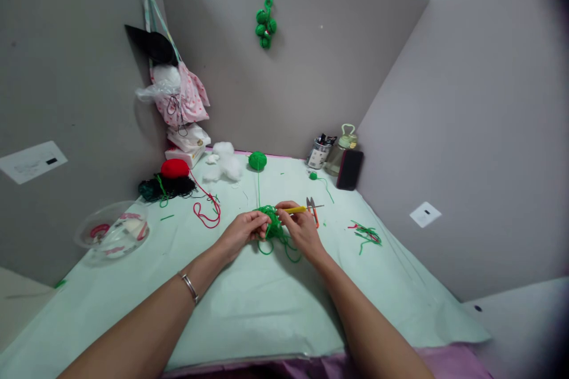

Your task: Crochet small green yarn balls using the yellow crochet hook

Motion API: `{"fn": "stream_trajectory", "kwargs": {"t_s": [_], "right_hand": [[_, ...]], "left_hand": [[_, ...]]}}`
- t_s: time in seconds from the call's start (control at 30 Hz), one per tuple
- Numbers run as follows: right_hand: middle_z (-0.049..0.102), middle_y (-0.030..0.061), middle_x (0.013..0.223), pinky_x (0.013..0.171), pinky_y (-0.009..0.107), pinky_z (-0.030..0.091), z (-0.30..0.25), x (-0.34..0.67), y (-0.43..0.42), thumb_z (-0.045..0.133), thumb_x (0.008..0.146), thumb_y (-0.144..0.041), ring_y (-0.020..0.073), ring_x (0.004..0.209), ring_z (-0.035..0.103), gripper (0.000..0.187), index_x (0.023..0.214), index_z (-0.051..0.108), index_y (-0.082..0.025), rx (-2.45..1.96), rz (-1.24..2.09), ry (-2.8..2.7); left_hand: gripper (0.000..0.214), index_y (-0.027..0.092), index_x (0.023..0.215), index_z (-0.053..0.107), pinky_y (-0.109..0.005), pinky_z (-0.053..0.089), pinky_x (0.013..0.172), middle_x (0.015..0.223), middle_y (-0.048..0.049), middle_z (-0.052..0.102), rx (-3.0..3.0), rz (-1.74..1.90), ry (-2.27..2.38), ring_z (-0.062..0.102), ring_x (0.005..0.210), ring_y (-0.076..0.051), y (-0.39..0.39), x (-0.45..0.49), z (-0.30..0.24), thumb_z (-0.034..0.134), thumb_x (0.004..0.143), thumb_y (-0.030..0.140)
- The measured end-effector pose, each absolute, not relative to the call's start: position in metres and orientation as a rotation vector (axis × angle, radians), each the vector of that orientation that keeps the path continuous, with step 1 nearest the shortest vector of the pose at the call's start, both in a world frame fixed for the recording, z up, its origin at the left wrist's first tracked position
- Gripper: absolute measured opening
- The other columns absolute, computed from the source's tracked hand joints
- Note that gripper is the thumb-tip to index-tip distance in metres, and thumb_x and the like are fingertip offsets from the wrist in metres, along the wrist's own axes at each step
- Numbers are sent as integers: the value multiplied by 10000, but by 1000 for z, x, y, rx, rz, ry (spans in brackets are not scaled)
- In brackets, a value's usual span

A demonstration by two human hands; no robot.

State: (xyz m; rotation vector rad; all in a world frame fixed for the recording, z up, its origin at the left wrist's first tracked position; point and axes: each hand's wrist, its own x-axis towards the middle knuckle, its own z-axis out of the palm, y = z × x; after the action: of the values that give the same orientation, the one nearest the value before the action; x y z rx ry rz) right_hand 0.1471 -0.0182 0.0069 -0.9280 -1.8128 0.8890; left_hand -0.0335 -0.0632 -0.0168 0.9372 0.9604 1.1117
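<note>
At the middle of the table my left hand [248, 230] is closed on a loose tangle of green yarn [276, 228], its fingertips pinched together. My right hand [300, 226] grips a yellow-handled crochet hook [294, 209], whose handle end points right. The hook's tip is hidden among the yarn and fingers. Green loops hang below both hands onto the cloth. One strand runs from the tangle back to a green yarn ball [257, 160]. Just right of my right hand lie small orange-handled thread snips [313, 212].
Red yarn [175, 169], dark yarn [178, 188] and a clear plastic container [122, 234] are at left. White stuffing [226, 164] lies at the back. A phone [349, 170], bottle [341, 151] and pen holder [318, 154] stand back right, with yarn scraps [368, 235] nearer. Green crocheted balls [265, 26] hang above.
</note>
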Motion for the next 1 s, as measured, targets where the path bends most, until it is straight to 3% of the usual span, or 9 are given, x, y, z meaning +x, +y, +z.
{"fn": "stream_trajectory", "kwargs": {"t_s": [0.17, 0.67, 1.0], "right_hand": [[729, 60, 856, 627, 306, 498, 9, 146, -19, 655, 889, -424, 172, 672, 624, 261, 855, 746, -182, -943, 952, -1753], [685, 16, 708, 648, 308, 519, 14, 145, -22, 757, 821, -490, 161, 642, 609, 310, 911, 776, -194, -824, 1282, -1575], [744, 28, 789, 670, 297, 521, 19, 141, -28, 804, 791, -445, 157, 687, 630, 258, 897, 793, -210, -793, 1366, -1525]], "left_hand": [[345, 165, 1257, 638, -444, 602, 855, 1226, -102, 683, 926, 1130, 975, 695, 1006, -240, -65, -29, -17, 637, 992, 386], [276, 156, 1197, 658, -417, 606, 827, 1174, -86, 694, 1012, 1156, 929, 696, 969, -223, -66, -31, -11, 666, 977, 324], [215, 149, 1136, 666, -362, 605, 752, 1070, -58, 700, 1004, 1189, 878, 690, 867, -188, -71, -27, -8, 679, 969, 283]]}}
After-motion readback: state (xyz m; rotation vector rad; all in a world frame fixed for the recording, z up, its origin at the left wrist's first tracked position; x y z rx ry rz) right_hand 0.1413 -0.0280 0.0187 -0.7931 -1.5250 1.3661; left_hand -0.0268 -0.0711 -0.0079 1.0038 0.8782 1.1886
